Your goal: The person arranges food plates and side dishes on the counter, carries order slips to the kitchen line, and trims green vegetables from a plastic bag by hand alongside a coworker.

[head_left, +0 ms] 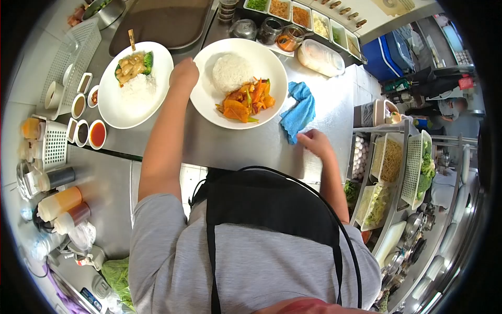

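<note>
My left hand is closed at the left rim of a large white plate, which holds a mound of rice and an orange stir-fry. To its left lies a second white plate with rice, a brown-sauced dish and broccoli, and a small clip stands at its top rim. My right hand is beside the lower end of a crumpled blue cloth on the steel counter. Its fingers are bent; whether they grip the cloth is unclear.
Sauce cups stand left of the plates. A dark tray, jars, a clear container and topping trays line the back. Shelves with vegetable baskets stand right. A person is in the far right background.
</note>
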Motion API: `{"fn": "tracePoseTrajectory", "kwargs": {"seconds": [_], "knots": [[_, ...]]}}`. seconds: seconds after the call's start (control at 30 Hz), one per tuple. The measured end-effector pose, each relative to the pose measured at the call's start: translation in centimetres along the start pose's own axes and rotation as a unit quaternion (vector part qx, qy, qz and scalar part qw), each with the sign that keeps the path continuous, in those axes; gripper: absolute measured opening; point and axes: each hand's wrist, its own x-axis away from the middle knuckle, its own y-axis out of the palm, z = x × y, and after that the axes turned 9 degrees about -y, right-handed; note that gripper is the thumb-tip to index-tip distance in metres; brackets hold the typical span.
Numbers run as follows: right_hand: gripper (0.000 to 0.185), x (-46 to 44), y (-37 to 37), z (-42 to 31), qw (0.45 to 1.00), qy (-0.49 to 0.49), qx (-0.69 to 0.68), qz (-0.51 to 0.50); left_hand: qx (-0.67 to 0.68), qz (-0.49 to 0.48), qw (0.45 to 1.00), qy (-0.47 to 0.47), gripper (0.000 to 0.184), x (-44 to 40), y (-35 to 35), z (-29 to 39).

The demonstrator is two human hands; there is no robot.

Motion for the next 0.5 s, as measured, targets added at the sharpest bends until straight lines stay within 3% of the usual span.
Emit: {"fn": "tracePoseTrajectory", "kwargs": {"seconds": [0.03, 0.17, 0.23, 0.27, 0.33, 0.37, 0.43, 0.5], "knots": [[0.045, 0.6, 1.2, -1.2, 0.997, -0.028, 0.035, 0.062, -0.001, 0.002, 1.0, 0.01, 0.028, 0.8, -0.4, -0.2], [0.025, -0.6, 2.9, 0.0, 0.989, -0.109, -0.006, 0.1, 0.003, 0.01, 0.998, 0.059, 0.032, 4.3, -0.1, -2.8], [0.016, -1.1, 1.0, 1.7, 0.974, -0.152, -0.067, 0.153, 0.17, -0.149, 0.972, -0.067, 0.04, 7.1, -1.1, -3.2], [0.012, -1.1, -0.7, 2.4, 0.96, -0.169, -0.101, 0.2, 0.213, -0.18, 0.953, -0.121, 0.041, 8.6, -1.6, -3.1], [0.011, 0.8, -5.1, 0.7, 0.856, -0.229, -0.385, 0.26, 0.288, -0.241, 0.905, -0.199, 0.042, 11.5, -1.8, -3.8], [0.01, 1.1, -6.8, 0.6, 0.829, -0.224, -0.401, 0.319, 0.32, -0.271, 0.881, -0.221, 0.041, 12.5, -1.7, -4.4], [0.011, 2.3, -9.1, -3.0, 0.752, -0.243, -0.51, 0.338, 0.372, -0.322, 0.834, -0.251, 0.039, 14.1, -1.1, -5.4], [0.011, 0.3, -8.9, -2.7, 0.777, -0.258, -0.47, 0.328, 0.414, -0.364, 0.789, -0.269, 0.038, 15.4, -0.4, -6.2]]}}
